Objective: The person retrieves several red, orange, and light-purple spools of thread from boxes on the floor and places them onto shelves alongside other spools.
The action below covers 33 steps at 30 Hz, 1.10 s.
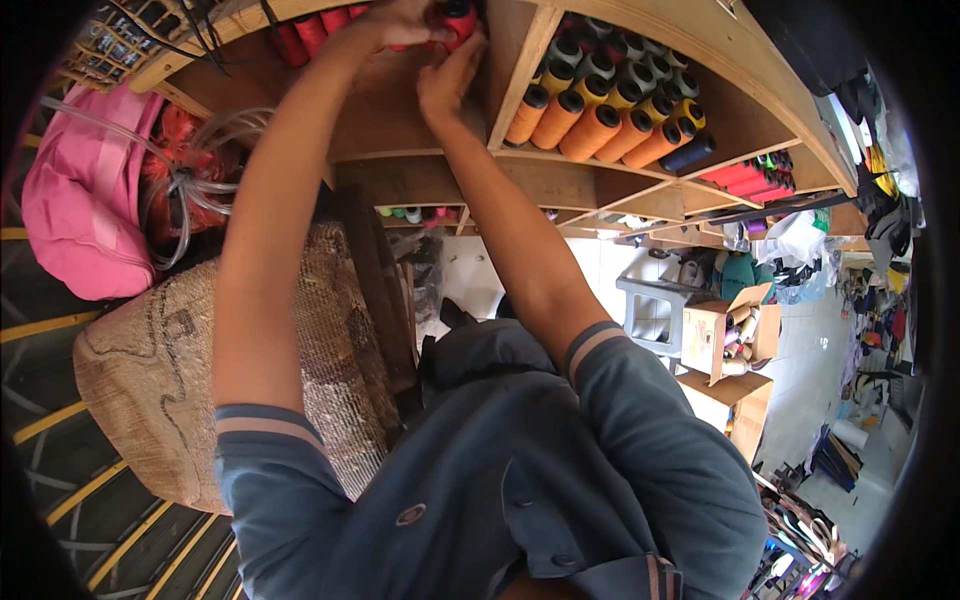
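Note:
Both my arms reach up into a wooden shelf compartment at the top of the view. A red thread spool [459,28] with a dark top is between my hands. My left hand [402,24] grips it from the left, its far fingers partly cut off by the picture's upper edge. From below and to the right, my right hand [452,82] closes its fingers on the same spool. More red thread spools [290,46] stand in a row at the back of this compartment, partly behind my left forearm.
Orange thread spools [592,132] and other colours fill the compartment to the right, behind a wooden divider [522,75]. A pink bag [85,200] and a woven sack [165,370] lie left. A grey stool [655,310] and a cardboard box [705,340] of spools stand right.

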Motion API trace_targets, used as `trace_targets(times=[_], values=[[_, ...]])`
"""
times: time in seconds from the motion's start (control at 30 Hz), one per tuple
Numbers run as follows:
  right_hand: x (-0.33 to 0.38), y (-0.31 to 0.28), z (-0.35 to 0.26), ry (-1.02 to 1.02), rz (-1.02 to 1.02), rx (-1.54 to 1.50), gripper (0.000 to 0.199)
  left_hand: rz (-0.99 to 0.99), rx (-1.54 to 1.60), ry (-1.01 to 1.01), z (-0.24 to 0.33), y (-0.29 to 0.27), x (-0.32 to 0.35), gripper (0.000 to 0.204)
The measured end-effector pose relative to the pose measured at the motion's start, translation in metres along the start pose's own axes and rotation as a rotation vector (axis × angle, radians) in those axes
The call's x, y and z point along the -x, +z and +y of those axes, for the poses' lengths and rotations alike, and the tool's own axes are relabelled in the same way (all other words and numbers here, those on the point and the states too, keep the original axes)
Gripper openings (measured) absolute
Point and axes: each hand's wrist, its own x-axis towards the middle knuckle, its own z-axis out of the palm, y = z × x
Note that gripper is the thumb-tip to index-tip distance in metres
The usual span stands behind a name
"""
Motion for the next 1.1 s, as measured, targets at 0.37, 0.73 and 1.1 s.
trace_targets(times=[0.37, 0.73, 1.1], values=[[-0.004, 0.002, 0.018, -0.077, -0.029, 0.059, 0.064, 0.16, -0.149, -0.095, 0.007, 0.025, -0.023, 0.052], [0.01, -0.015, 0.003, 0.099, -0.273, 0.09, 0.084, 0.152, -0.181, -0.1, 0.001, 0.027, -0.012, 0.057], [0.01, 0.011, 0.039, 0.148, -0.366, 0.089, 0.084, 0.154, -0.208, -0.097, 0.004, 0.017, -0.014, 0.063]])
